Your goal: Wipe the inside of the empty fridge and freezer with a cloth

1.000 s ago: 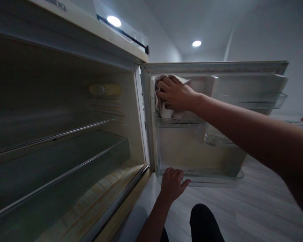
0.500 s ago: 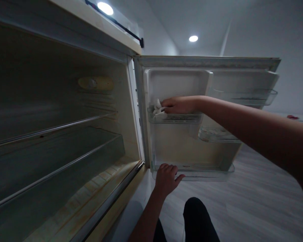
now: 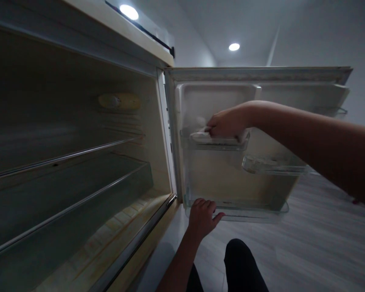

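Note:
My right hand (image 3: 226,123) is closed on a white cloth or tissue (image 3: 200,132), blurred by motion, at the clear upper door bin (image 3: 222,147). The bin hangs on the inner side of the open fridge door (image 3: 219,97). Lower down, the fingers of my left hand (image 3: 201,215) curl over the front rim of the long clear bottom door bin (image 3: 249,217), with the thumb pointing to the right.
To the left lies the fridge interior with a glass shelf (image 3: 63,156), a clear drawer (image 3: 79,211) and a stained floor. Another small door bin (image 3: 270,165) sits right of the upper one. My knee (image 3: 243,263) is below the door.
My right hand has moved right along the upper bin with the white cloth, its wrist now raised. The left hand keeps its hold on the bottom bin.

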### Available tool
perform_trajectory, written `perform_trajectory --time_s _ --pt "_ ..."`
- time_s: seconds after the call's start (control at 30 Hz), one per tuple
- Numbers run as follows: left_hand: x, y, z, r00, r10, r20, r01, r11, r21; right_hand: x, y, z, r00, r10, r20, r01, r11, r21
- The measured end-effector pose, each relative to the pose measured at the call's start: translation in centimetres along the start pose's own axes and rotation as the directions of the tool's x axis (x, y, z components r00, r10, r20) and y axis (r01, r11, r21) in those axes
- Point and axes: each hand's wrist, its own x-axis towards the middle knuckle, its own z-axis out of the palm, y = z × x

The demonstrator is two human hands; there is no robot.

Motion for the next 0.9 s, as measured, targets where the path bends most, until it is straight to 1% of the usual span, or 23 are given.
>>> perform_trajectory --time_s 0.03,0.07,0.1,0.13,0.17,0.2,0.23,0.33,0.4,0.47,0.53,0.6,0.67,0.7,0.73,0.8,0.9 --pt "0.0 0.0 0.0 1.0 -0.002 0.002 0.002 1.0 -0.002 -0.2 -1.0 0.2 0.997 -0.069 -0.031 0.07 0.997 0.023" --pt "0.0 0.1 0.0 1.0 -0.001 0.004 0.001 1.0 -0.003 -0.4 -2.0 0.5 0.986 -0.166 -0.026 0.167 0.985 0.049" --pt "0.0 0.1 0.0 1.0 0.001 0.007 -0.001 1.0 -0.002 -0.7 -2.9 0.8 0.962 -0.272 -0.002 0.271 0.959 0.085" --pt "0.0 0.1 0.0 1.0 0.004 0.007 -0.004 1.0 -0.002 -0.9 -3.7 1.2 0.932 -0.361 -0.018 0.36 0.924 0.132" --pt "0.0 0.1 0.0 1.0 0.004 0.003 -0.004 1.0 -0.003 -1.1 -4.3 1.6 0.906 -0.422 -0.03 0.421 0.89 0.178" --pt "0.0 0.1 0.0 1.0 0.004 -0.004 -0.004 1.0 -0.004 -1.2 -4.7 2.1 0.888 -0.457 -0.042 0.455 0.863 0.22" --pt "0.0 0.1 0.0 1.0 0.004 -0.012 -0.004 1.0 -0.004 -1.3 -5.0 2.6 0.884 -0.463 -0.057 0.462 0.85 0.254" --pt "0.0 -0.1 0.1 1.0 0.01 -0.028 -0.01 1.0 0.004 -1.5 -4.7 3.9 0.909 -0.391 -0.146 0.417 0.845 0.336" --pt "-0.1 -0.2 0.2 1.0 0.014 -0.027 -0.013 1.0 0.01 -2.0 -4.2 4.4 0.897 -0.386 -0.213 0.438 0.836 0.33" --pt "-0.1 -0.2 0.2 1.0 0.01 -0.022 -0.01 1.0 0.01 -2.9 -3.8 4.9 0.871 -0.415 -0.264 0.474 0.85 0.228" --pt "-0.2 -0.2 0.2 1.0 0.004 -0.017 -0.003 1.0 0.006 -4.0 -3.6 5.4 0.862 -0.43 -0.267 0.459 0.887 0.052" --pt "-0.2 -0.1 0.3 1.0 0.002 -0.013 -0.001 1.0 0.002 -4.7 -3.8 6.1 0.88 -0.415 -0.232 0.386 0.909 -0.158" --pt "-0.2 -0.1 0.3 1.0 0.006 -0.013 -0.006 1.0 -0.001 -4.9 -4.3 7.0 0.901 -0.373 -0.22 0.288 0.895 -0.34" --pt "-0.2 -0.1 0.4 1.0 0.008 -0.015 -0.008 1.0 -0.002 -4.8 -4.7 7.5 0.907 -0.35 -0.236 0.235 0.883 -0.406" --pt "-0.2 -0.1 0.4 1.0 0.008 -0.017 -0.008 1.0 -0.002 -4.6 -5.0 8.0 0.907 -0.326 -0.266 0.182 0.874 -0.451" --pt "-0.2 -0.1 0.5 1.0 0.006 -0.021 -0.006 1.0 -0.001 -4.0 -5.7 9.1 0.89 -0.298 -0.345 0.099 0.865 -0.493" --pt "-0.2 -0.1 0.6 1.0 0.002 -0.029 -0.002 1.0 0.0 -2.9 -6.4 10.5 0.834 -0.317 -0.452 0.057 0.863 -0.501"
